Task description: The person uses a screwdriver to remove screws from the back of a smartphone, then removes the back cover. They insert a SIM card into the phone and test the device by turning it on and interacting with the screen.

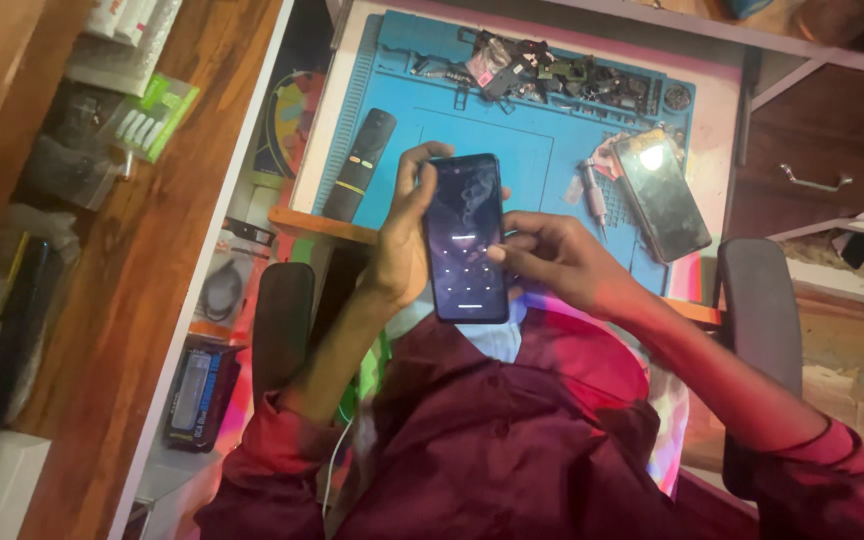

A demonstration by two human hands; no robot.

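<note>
Phone (466, 238) upright above mat (512, 150), gripped along its edges by left hand (402, 240); right hand (552, 255) fingers curled, one fingertip on lit screen. Probably light, stiff, slick, fragile glass; best held by edges.

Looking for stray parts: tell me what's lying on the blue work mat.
On the blue mat: a black remote, a screwdriver, a second phone, and small parts. The held phone hides the near edge.

left hand (404, 240) gripping dark phone (466, 238), right hand (552, 258) touching screen
</note>
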